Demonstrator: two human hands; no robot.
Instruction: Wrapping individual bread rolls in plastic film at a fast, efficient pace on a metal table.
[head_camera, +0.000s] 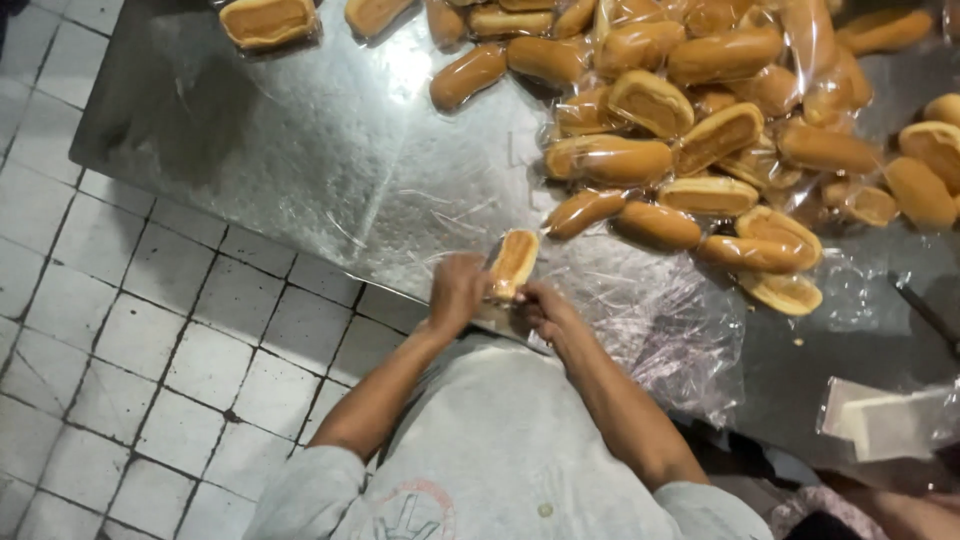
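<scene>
A long golden bread roll (513, 262) stands tilted at the near edge of a steel table (300, 160), held between both hands. My left hand (456, 292) grips its left side. My right hand (542, 308) holds its lower right end. A sheet of clear plastic wrap (640, 300) lies under and beside the roll. Further back, a big heap of similar bread rolls (700, 120) covers the table, several of them in clear plastic.
White floor tiles (150, 330) with dark grout lie to the left of the table. A flat whitish packet in clear plastic (890, 420) rests at the right edge. A dark thin tool (925, 312) lies near it. More rolls (265, 20) sit at the far left.
</scene>
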